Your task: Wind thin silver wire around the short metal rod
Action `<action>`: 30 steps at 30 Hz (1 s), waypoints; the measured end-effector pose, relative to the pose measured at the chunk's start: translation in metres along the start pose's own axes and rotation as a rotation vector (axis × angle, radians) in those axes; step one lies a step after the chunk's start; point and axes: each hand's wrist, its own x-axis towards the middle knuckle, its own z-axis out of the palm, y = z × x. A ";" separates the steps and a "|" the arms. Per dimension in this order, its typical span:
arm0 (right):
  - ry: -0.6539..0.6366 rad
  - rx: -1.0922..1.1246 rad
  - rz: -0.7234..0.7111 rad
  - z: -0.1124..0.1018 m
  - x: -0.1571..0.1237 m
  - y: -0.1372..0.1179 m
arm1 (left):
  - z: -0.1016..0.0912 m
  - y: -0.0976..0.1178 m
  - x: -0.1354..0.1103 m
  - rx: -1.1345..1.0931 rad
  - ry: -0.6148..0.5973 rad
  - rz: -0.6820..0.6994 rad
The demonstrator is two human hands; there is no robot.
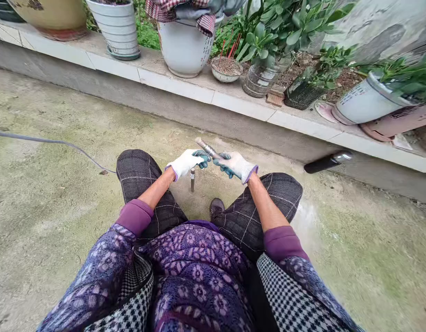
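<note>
"How far along is it?"

"The left hand point(189, 162) has bent fingers against or just beside the rod point(206, 147); I cannot tell whether its grip closes on anything; a tube point(192, 183) shows just below, whether standing, lying or hanging I cannot tell; the right hand point(238, 166) is closed around the rod's near end, above the floor point(61, 184); so the rod is taken up and the handling looks under way; how much is left does not show."

"And the containers on the ledge point(195, 90)?"

"The yellow pot point(52, 18) has its top out of frame; the ribbed pot point(115, 30) holds dark soil point(113, 2); clothes point(206, 24) hide what is in the draped pot point(185, 48); the bowl point(227, 76) holds red sticks point(222, 49) in grainy fill point(233, 68); the jar point(257, 83), black pot point(300, 95) and last white pot point(367, 101) appear to hold plants point(259, 48)."
</note>
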 end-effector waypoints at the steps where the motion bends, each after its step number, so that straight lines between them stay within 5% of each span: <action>1: 0.007 0.000 -0.004 0.001 0.000 -0.001 | 0.000 0.000 0.001 -0.003 0.007 -0.002; 11: -0.138 0.089 -0.008 0.005 -0.005 -0.004 | -0.004 0.006 0.005 -0.021 -0.057 0.026; 15: -0.151 0.005 -0.011 0.008 -0.006 -0.004 | -0.001 0.007 0.008 -0.108 0.015 -0.034; 19: 0.029 -0.165 -0.074 0.017 0.002 -0.003 | 0.009 0.008 0.012 -0.145 0.111 -0.079; 23: 0.268 -0.339 -0.289 0.020 0.014 -0.003 | 0.014 0.010 0.015 -0.180 0.164 -0.056; 25: 0.301 -0.318 -0.362 0.014 0.018 -0.007 | 0.013 0.014 0.015 -0.200 0.148 -0.006; 30: 0.300 -0.062 -0.293 -0.020 0.030 -0.029 | 0.009 0.038 0.018 -0.089 0.044 0.076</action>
